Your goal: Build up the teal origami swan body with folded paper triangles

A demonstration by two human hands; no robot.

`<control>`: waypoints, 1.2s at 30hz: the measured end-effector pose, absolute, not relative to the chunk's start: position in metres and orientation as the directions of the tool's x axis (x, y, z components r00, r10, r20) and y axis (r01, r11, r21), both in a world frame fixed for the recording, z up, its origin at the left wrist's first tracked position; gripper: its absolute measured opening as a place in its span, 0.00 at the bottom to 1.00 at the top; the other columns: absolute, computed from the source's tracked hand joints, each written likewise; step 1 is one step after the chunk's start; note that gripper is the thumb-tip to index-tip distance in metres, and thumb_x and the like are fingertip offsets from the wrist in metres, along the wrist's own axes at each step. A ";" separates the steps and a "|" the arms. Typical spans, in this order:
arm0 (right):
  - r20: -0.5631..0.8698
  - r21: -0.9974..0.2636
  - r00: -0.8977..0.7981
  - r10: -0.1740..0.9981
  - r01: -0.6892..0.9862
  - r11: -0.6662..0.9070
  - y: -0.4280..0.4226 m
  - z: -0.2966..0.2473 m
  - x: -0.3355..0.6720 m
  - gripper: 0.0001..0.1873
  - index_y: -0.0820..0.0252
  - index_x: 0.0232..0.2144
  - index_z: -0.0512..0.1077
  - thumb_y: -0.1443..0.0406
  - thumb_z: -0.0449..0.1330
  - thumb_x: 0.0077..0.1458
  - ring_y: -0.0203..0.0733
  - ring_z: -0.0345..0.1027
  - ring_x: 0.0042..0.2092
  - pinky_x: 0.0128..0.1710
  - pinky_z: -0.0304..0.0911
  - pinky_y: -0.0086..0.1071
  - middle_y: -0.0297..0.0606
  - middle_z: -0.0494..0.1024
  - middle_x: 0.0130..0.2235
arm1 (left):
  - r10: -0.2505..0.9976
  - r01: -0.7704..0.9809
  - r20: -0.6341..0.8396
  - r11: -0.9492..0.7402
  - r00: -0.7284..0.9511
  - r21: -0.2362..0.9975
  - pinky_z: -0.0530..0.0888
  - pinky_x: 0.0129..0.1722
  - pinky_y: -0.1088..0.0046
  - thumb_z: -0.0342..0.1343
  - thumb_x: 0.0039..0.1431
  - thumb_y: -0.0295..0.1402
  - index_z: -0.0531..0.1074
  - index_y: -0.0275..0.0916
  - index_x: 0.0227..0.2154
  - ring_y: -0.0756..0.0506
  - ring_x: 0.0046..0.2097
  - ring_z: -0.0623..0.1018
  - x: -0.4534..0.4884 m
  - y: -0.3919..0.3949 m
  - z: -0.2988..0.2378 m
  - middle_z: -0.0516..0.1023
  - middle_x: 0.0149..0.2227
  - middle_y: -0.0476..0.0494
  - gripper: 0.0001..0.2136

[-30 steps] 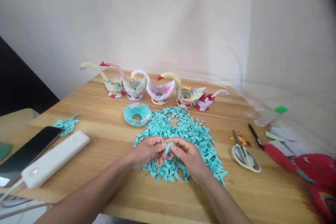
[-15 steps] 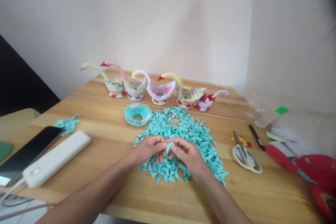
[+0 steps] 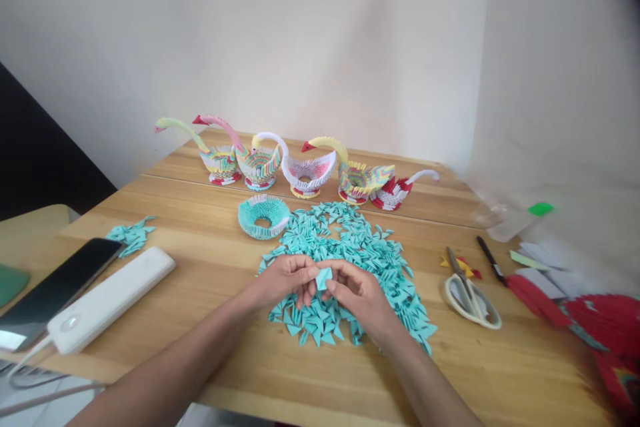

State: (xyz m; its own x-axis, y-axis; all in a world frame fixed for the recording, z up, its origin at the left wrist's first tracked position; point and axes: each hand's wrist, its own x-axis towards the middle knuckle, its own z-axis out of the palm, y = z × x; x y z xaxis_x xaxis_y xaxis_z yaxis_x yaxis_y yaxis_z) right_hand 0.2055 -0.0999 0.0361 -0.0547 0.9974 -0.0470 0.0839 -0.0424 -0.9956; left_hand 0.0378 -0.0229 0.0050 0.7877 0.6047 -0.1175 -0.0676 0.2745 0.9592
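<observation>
Between my two hands is a small piece of turquoise folded paper (image 3: 324,278), pinched by the fingertips on both sides. My left hand (image 3: 290,281) is closed on its left edge, and my right hand (image 3: 356,290) is closed on its right edge. Both hands hover over a wide heap of turquoise folded paper triangles (image 3: 360,253) on the wooden table. Just behind the heap, to the left, sits a turquoise paper bowl (image 3: 263,217) with some white pieces on its rim. My fingers cover part of the held piece.
Several folded-paper swans (image 3: 310,177) stand in a row at the back. On the left lie a phone (image 3: 65,287), a white power bank (image 3: 113,300) and a small turquoise pile (image 3: 133,237). Scissors (image 3: 470,293), a black pen (image 3: 491,260) and red paper pieces (image 3: 605,323) lie to the right.
The held paper piece now shows a wider, more opened shape between my fingers. My hands stay almost in place; the whole view has shifted slightly.
</observation>
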 end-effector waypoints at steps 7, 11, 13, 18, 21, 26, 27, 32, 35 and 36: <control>0.082 -0.950 0.014 0.997 0.303 0.074 -0.103 0.032 0.200 0.11 0.58 0.41 0.72 0.64 0.56 0.54 0.39 0.68 0.32 0.33 0.64 0.32 0.36 0.75 0.32 | 0.603 -0.018 -0.144 0.254 0.785 0.967 0.66 0.17 0.80 0.58 0.52 0.51 0.68 0.35 0.24 0.54 0.17 0.69 0.038 -0.022 0.004 0.72 0.18 0.51 0.21; 0.124 -0.915 0.030 0.992 0.391 0.103 -0.103 0.033 0.200 0.09 0.57 0.37 0.73 0.64 0.56 0.54 0.39 0.67 0.32 0.33 0.63 0.31 0.36 0.75 0.32 | 0.620 -0.013 -0.135 0.229 0.773 0.973 0.66 0.16 0.79 0.59 0.52 0.50 0.68 0.35 0.23 0.54 0.17 0.70 0.039 -0.023 0.004 0.72 0.18 0.51 0.20; 0.093 -0.941 0.036 0.995 0.330 0.076 -0.103 0.032 0.201 0.09 0.57 0.38 0.73 0.63 0.57 0.54 0.39 0.67 0.32 0.32 0.63 0.31 0.36 0.75 0.32 | 0.618 -0.012 -0.141 0.237 0.774 0.971 0.66 0.17 0.79 0.59 0.52 0.50 0.68 0.35 0.23 0.54 0.17 0.70 0.039 -0.023 0.005 0.72 0.18 0.51 0.20; -0.012 -0.990 -0.013 1.000 0.140 -0.010 -0.100 0.028 0.204 0.14 0.59 0.41 0.73 0.60 0.60 0.53 0.39 0.67 0.31 0.32 0.65 0.32 0.34 0.73 0.29 | 0.600 -0.034 -0.149 0.282 0.786 0.959 0.66 0.17 0.80 0.58 0.52 0.50 0.68 0.35 0.24 0.54 0.17 0.69 0.037 -0.023 0.006 0.72 0.18 0.50 0.20; -0.011 -0.996 -0.019 1.000 0.092 -0.009 -0.100 0.024 0.205 0.15 0.59 0.41 0.73 0.59 0.61 0.52 0.38 0.66 0.31 0.33 0.66 0.33 0.34 0.72 0.28 | 0.594 -0.042 -0.145 0.289 0.791 0.956 0.67 0.17 0.80 0.59 0.52 0.51 0.68 0.35 0.24 0.54 0.18 0.70 0.037 -0.022 0.004 0.72 0.18 0.50 0.21; 0.008 -0.994 -0.016 1.000 0.107 0.009 -0.099 0.022 0.206 0.14 0.60 0.41 0.74 0.59 0.61 0.53 0.38 0.65 0.30 0.33 0.66 0.32 0.33 0.71 0.28 | 0.591 -0.047 -0.147 0.301 0.793 0.952 0.66 0.17 0.80 0.59 0.51 0.52 0.68 0.34 0.24 0.54 0.17 0.70 0.037 -0.023 0.004 0.72 0.18 0.50 0.21; 0.011 -0.994 -0.014 1.000 0.111 0.012 -0.099 0.022 0.206 0.14 0.60 0.41 0.74 0.59 0.61 0.53 0.38 0.65 0.30 0.32 0.65 0.32 0.33 0.71 0.27 | 0.597 -0.046 -0.150 0.302 0.788 0.952 0.67 0.16 0.81 0.59 0.51 0.52 0.68 0.34 0.24 0.54 0.18 0.70 0.037 -0.023 0.005 0.72 0.18 0.50 0.21; 0.014 -0.994 -0.021 1.000 0.111 0.016 -0.100 0.024 0.206 0.14 0.60 0.41 0.74 0.58 0.61 0.53 0.38 0.66 0.30 0.32 0.65 0.32 0.33 0.71 0.27 | 0.593 -0.042 -0.154 0.304 0.790 0.952 0.67 0.17 0.80 0.60 0.50 0.52 0.68 0.34 0.24 0.54 0.18 0.70 0.038 -0.023 0.006 0.72 0.18 0.50 0.21; 0.006 -0.992 -0.010 1.000 0.124 0.007 -0.100 0.026 0.205 0.14 0.60 0.40 0.74 0.58 0.61 0.53 0.38 0.66 0.30 0.32 0.66 0.32 0.33 0.71 0.27 | 0.612 -0.039 -0.139 0.268 0.779 0.963 0.66 0.17 0.80 0.59 0.51 0.51 0.68 0.34 0.24 0.54 0.17 0.69 0.038 -0.022 0.003 0.72 0.18 0.50 0.21; 0.002 -0.992 -0.012 1.000 0.124 0.003 -0.100 0.026 0.205 0.14 0.59 0.40 0.74 0.58 0.61 0.53 0.38 0.67 0.30 0.33 0.66 0.32 0.33 0.72 0.28 | 0.618 -0.033 -0.132 0.248 0.775 0.968 0.66 0.17 0.80 0.59 0.51 0.51 0.68 0.35 0.24 0.54 0.17 0.69 0.038 -0.022 0.002 0.72 0.18 0.51 0.21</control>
State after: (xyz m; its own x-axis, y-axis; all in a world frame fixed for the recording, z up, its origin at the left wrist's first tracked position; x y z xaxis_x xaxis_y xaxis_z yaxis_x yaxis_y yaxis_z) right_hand 0.2051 -0.0997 0.0258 -0.0125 0.9999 0.0018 0.1243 0.0034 -0.9922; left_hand 0.0382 -0.0218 0.0025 0.7748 0.6183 -0.1321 -0.0332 0.2484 0.9681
